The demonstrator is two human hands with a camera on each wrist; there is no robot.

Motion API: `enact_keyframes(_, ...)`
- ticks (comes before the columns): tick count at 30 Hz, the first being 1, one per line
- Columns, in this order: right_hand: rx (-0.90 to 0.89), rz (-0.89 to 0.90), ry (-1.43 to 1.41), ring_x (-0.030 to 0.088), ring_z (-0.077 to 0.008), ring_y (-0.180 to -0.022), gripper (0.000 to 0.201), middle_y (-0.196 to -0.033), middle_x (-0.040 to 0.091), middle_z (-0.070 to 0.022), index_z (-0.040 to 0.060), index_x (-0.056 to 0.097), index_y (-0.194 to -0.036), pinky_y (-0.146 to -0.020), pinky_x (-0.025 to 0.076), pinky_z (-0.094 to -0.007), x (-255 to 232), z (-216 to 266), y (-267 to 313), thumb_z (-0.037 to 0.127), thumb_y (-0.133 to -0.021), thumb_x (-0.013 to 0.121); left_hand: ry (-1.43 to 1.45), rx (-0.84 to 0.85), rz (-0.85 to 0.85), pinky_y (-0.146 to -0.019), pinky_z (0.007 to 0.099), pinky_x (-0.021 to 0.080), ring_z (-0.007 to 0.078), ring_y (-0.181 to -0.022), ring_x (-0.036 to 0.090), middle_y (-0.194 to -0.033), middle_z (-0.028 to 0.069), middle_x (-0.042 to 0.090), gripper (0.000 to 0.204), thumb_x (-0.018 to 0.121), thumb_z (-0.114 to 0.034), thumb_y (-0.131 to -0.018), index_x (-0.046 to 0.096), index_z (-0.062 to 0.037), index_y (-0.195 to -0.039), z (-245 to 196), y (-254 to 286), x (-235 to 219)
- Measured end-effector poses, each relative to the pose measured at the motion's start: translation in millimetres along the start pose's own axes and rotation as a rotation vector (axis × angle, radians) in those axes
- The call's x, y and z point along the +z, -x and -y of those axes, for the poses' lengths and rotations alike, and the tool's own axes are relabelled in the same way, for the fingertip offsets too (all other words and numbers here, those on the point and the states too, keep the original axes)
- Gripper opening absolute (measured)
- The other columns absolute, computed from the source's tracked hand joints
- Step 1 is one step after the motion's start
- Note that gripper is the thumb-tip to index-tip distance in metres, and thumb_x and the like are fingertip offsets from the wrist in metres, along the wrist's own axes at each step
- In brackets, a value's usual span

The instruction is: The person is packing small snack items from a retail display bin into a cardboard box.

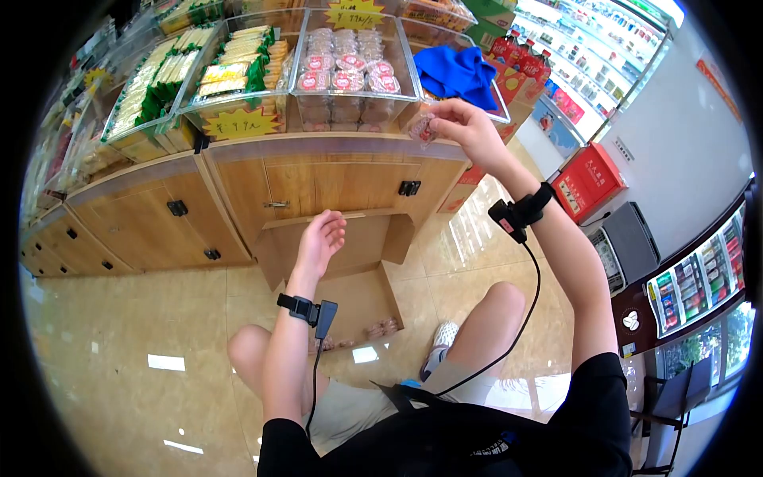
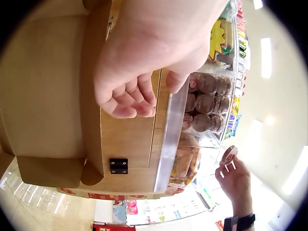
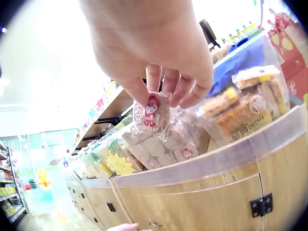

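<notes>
My right hand (image 1: 474, 137) pinches a small round snack in a clear wrapper (image 1: 422, 129) between thumb and fingers, above the front corner of the counter. In the right wrist view the wrapped snack (image 3: 151, 115) shows a red cartoon figure and red lettering. Behind it, a clear bin (image 1: 355, 97) holds stacks of similar round packets (image 1: 348, 80). My left hand (image 1: 322, 242) holds nothing; its fingers are loosely bent, over an open cardboard box (image 1: 358, 298) on the floor. Several wrapped snacks (image 1: 381, 327) lie at the box's near end.
Left of that bin, other clear bins hold long green-and-yellow packets (image 1: 234, 67). A blue cloth (image 1: 457, 75) lies in the bin to the right. Wooden cabinet doors (image 1: 326, 184) front the counter. A red box (image 1: 588, 184) stands by the wall at right.
</notes>
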State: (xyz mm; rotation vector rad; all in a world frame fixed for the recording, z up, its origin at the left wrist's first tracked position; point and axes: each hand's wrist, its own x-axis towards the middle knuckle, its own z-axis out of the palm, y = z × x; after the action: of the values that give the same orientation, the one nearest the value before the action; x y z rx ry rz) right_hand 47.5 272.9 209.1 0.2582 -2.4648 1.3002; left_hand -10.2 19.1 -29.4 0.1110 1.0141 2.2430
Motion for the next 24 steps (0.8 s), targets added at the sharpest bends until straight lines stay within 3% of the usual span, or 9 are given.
enact_keyframes(11,-0.057,-0.076,0.416,0.054,-0.0076,-0.080,0.025,-0.091,0.064,-0.0021,0.0016,0.063,-0.105,-0.074,0.044,-0.0231,-17.0,47.7,-98.6,0.017,-0.085,0.061,0.051,0.052,0.012,-0.070,0.0253,0.044,0.0094,-0.076,0.055,-0.089,0.0014,0.061,0.030,0.053,-0.035,-0.090,0.058,-0.0086,-0.102,-9.2,6.4,-1.9)
enact_keyframes(16,-0.079,-0.044,0.436,0.062,-0.0169,-0.079,0.024,-0.085,0.067,-0.0095,0.0008,0.068,-0.094,-0.075,0.048,-0.0292,-13.5,37.3,-136.9,0.015,-0.075,0.066,0.059,0.053,0.007,-0.069,0.0245,0.044,0.0090,-0.075,0.055,-0.089,0.0015,0.061,0.030,0.053,-0.035,-0.090,0.057,-0.0083,-0.102,-11.9,6.2,-2.9)
enact_keyframes(24,-0.018,0.078,0.557,0.063,-0.0223,-0.081,0.027,-0.088,0.068,-0.0121,0.0041,0.069,-0.096,-0.077,0.048,-0.0321,-11.7,16.1,-176.3,0.019,-0.073,0.068,0.076,0.063,-0.002,-0.069,0.0259,0.045,0.0098,-0.075,0.056,-0.089,0.0021,0.062,0.029,0.053,-0.034,-0.090,0.058,-0.0077,-0.101,-15.4,5.5,-4.5)
